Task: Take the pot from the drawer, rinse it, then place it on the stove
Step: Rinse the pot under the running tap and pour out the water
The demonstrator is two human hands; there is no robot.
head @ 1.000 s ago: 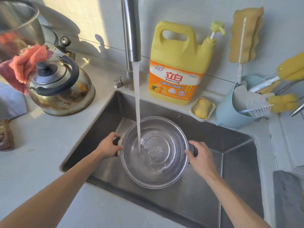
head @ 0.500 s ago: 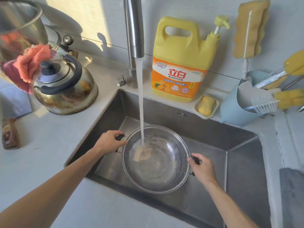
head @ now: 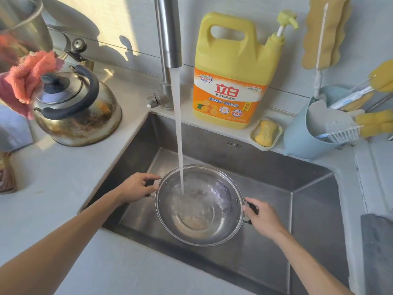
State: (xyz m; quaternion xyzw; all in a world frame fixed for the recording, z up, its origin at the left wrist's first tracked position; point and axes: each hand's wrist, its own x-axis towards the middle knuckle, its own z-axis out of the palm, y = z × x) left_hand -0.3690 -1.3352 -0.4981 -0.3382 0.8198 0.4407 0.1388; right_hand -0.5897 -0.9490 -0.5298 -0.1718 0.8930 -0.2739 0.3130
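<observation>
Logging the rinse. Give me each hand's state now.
Left hand: closed on the pot handle.
Right hand: closed on its other handle.

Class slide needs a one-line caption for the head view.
Both hands, left and right, hold the pot by its handles under the running tap.

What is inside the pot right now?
The pot holds shallow water; the tap stream lands left of centre. No food or utensil shows. Churning water blurs part of the bottom.
</observation>
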